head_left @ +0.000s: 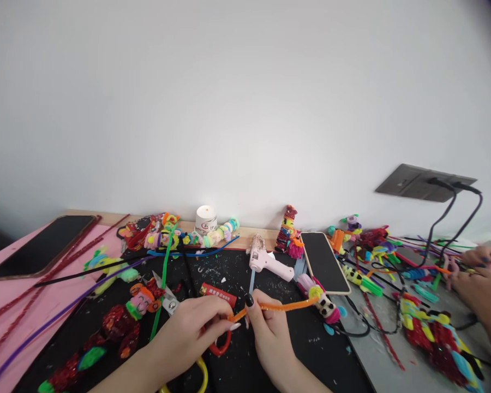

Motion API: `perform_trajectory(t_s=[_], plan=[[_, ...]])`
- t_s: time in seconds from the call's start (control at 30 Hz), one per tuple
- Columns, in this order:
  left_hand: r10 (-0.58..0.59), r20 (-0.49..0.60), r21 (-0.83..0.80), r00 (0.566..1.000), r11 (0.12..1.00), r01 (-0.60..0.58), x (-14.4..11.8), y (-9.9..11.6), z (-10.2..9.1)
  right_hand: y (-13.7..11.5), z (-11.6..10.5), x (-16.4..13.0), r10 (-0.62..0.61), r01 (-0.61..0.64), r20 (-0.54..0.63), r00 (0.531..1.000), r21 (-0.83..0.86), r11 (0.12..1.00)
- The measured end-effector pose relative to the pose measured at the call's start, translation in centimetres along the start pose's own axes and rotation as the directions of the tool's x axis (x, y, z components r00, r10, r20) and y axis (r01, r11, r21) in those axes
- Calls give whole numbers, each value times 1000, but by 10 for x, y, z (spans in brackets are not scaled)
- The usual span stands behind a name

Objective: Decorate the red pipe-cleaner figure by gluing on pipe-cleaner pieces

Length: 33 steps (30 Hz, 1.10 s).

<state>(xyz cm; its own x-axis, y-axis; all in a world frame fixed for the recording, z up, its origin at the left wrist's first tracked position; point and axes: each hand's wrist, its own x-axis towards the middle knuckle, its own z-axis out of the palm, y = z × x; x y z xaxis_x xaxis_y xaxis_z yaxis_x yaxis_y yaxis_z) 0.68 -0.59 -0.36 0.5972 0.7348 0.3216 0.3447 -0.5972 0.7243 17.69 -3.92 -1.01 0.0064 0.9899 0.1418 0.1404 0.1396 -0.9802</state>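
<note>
An orange pipe cleaner (pixel 288 307) runs between my two hands over the black mat, its free end pointing right. My left hand (pixel 192 325) pinches its left end between thumb and fingers. Further along, my right hand (pixel 270 333) grips the same pipe cleaner, thumb on top. Just beyond my hands lies a white glue gun (pixel 272 266) with a clear glue stick coming out of its back. Partly under my left hand are scissors (pixel 169 300) and red-and-yellow handles. A red packet (pixel 218 295) lies behind my fingers.
Pipe-cleaner dolls (pixel 118 322) lie left and right. One phone (pixel 43 245) rests on pink paper, another phone (pixel 325 262) by the glue gun. A paper cup (pixel 206 219) stands by the wall. Cords hang from a wall socket (pixel 425 183). Another person's hands (pixel 480 278) work at right.
</note>
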Motion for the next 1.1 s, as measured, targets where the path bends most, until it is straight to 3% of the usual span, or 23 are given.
perform_trajectory(t_s=[0.17, 0.53, 0.73, 0.93, 1.1], plan=[[105, -17, 55, 994, 993, -104, -1, -3, 2, 1, 1, 0, -3, 3, 10, 1000, 5, 1000], [175, 130, 81, 976, 979, -187, 0, -3, 0, 3, 1, 1, -13, 13, 17, 1000, -6, 1000], [121, 39, 40, 992, 992, -122, 2, -5, 0, 6, 0, 2, 4, -4, 12, 1000, -11, 1000], [118, 145, 70, 982, 989, -129, 2, -4, -3, 4, 0, 2, 15, -15, 38, 999, -5, 1000], [-31, 16, -64, 999, 997, 32, 3, -2, -3, 7, -3, -1, -71, 68, -11, 997, -131, 989]])
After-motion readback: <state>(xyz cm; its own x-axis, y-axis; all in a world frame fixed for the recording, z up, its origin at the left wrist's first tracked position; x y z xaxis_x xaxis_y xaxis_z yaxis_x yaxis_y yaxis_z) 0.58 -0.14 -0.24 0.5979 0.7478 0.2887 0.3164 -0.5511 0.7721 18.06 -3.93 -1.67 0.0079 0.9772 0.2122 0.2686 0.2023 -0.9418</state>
